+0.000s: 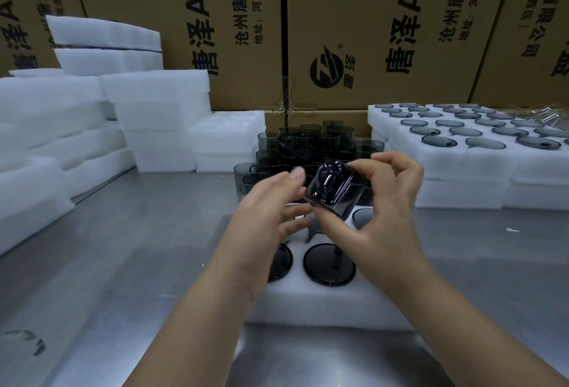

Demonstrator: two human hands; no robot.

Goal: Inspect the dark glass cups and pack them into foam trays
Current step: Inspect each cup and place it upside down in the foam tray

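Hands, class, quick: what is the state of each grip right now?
Left grip: open, fingers near the cup; contact unclear.
Right grip: closed, holds the cup.

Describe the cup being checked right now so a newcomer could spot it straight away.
On the steel table, find the foam tray nearest the person. Just above it, the right hand pinches a dark glass cup. Unlike the loose cups behind or the packed cups in foam, it is tilted in mid-air.
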